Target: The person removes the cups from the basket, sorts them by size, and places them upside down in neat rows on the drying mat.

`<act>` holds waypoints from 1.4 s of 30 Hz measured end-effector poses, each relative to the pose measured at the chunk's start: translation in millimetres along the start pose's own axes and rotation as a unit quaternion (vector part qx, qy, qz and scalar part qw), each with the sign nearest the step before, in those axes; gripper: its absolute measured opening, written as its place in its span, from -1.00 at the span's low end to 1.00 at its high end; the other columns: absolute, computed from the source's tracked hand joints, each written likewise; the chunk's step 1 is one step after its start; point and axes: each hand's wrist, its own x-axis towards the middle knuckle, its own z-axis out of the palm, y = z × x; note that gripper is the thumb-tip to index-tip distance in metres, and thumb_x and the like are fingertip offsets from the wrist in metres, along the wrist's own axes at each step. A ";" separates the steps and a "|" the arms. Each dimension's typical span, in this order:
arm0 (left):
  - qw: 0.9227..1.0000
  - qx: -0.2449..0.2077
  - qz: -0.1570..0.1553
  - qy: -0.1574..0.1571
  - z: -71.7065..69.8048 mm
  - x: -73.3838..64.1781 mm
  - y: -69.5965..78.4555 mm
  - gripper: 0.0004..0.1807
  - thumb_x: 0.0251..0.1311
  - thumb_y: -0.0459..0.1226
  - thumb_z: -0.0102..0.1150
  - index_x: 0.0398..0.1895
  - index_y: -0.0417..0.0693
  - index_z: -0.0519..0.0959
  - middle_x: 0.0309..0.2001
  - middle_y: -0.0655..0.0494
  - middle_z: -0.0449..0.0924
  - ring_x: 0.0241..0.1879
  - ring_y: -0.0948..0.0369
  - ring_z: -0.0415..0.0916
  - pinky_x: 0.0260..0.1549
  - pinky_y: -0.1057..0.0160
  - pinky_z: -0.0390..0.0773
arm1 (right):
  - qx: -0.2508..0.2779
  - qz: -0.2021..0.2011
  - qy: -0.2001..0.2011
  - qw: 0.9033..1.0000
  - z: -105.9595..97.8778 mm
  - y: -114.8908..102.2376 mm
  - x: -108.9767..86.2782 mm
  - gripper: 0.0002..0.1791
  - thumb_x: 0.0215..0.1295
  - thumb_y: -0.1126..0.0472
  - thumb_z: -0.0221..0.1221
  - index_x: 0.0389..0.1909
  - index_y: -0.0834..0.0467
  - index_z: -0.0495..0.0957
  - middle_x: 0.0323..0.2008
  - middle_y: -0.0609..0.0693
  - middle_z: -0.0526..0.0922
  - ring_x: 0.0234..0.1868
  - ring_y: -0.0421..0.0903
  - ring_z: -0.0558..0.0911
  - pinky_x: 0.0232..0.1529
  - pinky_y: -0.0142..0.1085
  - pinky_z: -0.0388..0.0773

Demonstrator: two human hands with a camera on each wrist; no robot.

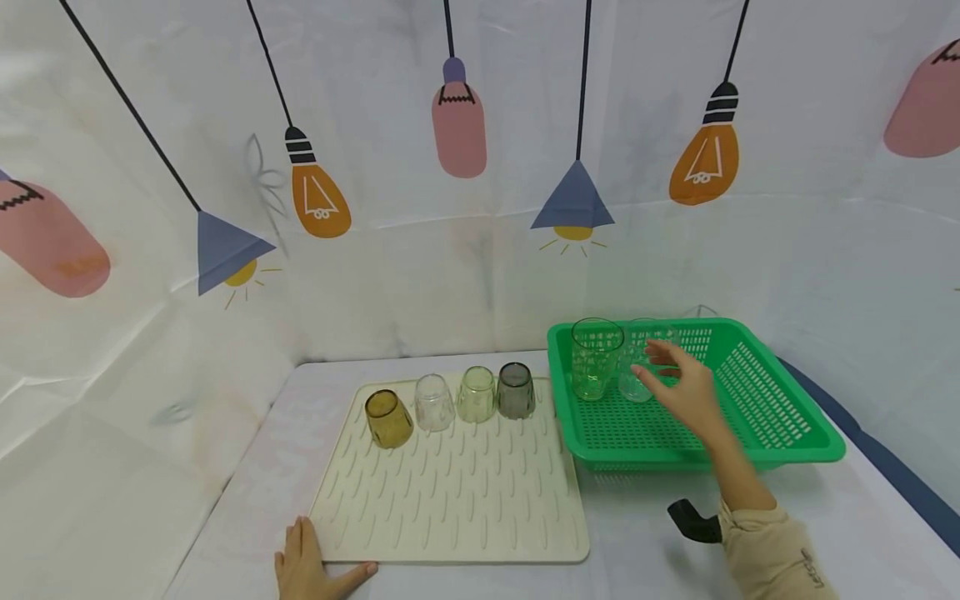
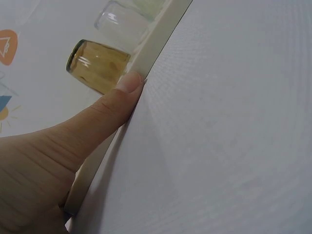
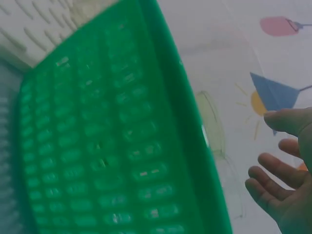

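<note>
At the right of the frame, a right hand [image 1: 687, 393] reaches over a green plastic basket with latticed walls [image 1: 675, 457], its grip wide, thumb apart from the fingers, just beside a clear drinking glass [image 1: 634, 385]; whether the fingertips touch it, I cannot tell. Left of that glass, also in the basket's left part, stands a taller see-through tumbler with a dark-looking rim [image 1: 596, 360]. At the lower left, the left hand [image 1: 304, 573] lies at the near left corner of a cream rectangular ridged mat [image 1: 457, 492]; its grip is spread wide, the thumb extended along the near edge and, in the left wrist view, resting on it. Along the mat's far part, from left to right, stand an amber glass cup [image 1: 390, 422], a colourless glass cup [image 1: 435, 405], a pale green glass cup [image 1: 477, 397] and a smoky grey glass cup [image 1: 516, 393]. Mat and basket rest on a white-covered counter [image 1: 622, 550]. A beige sleeve [image 1: 776, 554] enters at the lower right, and behind everything hangs a white sheet printed with lamps [image 1: 397, 283].
</note>
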 end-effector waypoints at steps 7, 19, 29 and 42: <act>1.000 0.007 0.012 0.014 0.3 3.1 0.2 0.58 -0.58 0.27 0.35 0.21 -0.58 -0.43 0.24 -0.57 -0.43 0.24 -0.33 -0.47 0.14 -0.19 -0.58 | -0.041 0.013 0.000 0.999 -21.3 -1.4 17.0 -0.45 0.05 0.20 0.24 0.07 0.33 0.37 -0.15 0.28 0.51 -0.20 0.10 0.51 -0.26 -0.04 0.50; 1.000 0.006 0.000 0.008 1.3 4.7 -0.6 0.62 -0.64 0.31 0.33 0.21 -0.58 -0.45 0.24 -0.56 -0.47 0.23 -0.31 -0.52 0.13 -0.18 -0.62 | -0.053 0.093 -0.065 0.992 -35.0 14.3 43.9 -0.24 0.08 -0.07 0.17 0.27 0.13 0.17 0.17 0.29 0.25 0.10 0.27 0.28 -0.07 0.11 0.32; 1.000 -0.007 0.005 0.012 3.7 5.1 -4.5 0.64 -0.69 0.32 0.33 0.21 -0.58 -0.45 0.24 -0.55 -0.47 0.24 -0.31 -0.53 0.14 -0.15 -0.63 | -0.084 0.161 -0.192 0.964 -35.0 36.3 53.5 0.12 -0.07 -0.04 0.30 0.37 0.17 -0.22 0.32 0.35 -0.17 0.26 0.39 -0.13 -0.04 0.38 0.04; 1.000 0.000 0.001 0.016 5.7 7.9 -5.9 0.65 -0.71 0.34 0.32 0.21 -0.57 -0.44 0.24 -0.55 -0.46 0.24 -0.31 -0.51 0.13 -0.14 -0.65 | -0.044 0.208 -0.262 0.941 -26.8 57.9 54.2 0.20 -0.04 -0.07 0.28 0.35 0.19 -0.40 0.29 0.41 -0.15 0.16 0.42 0.11 -0.10 0.24 0.31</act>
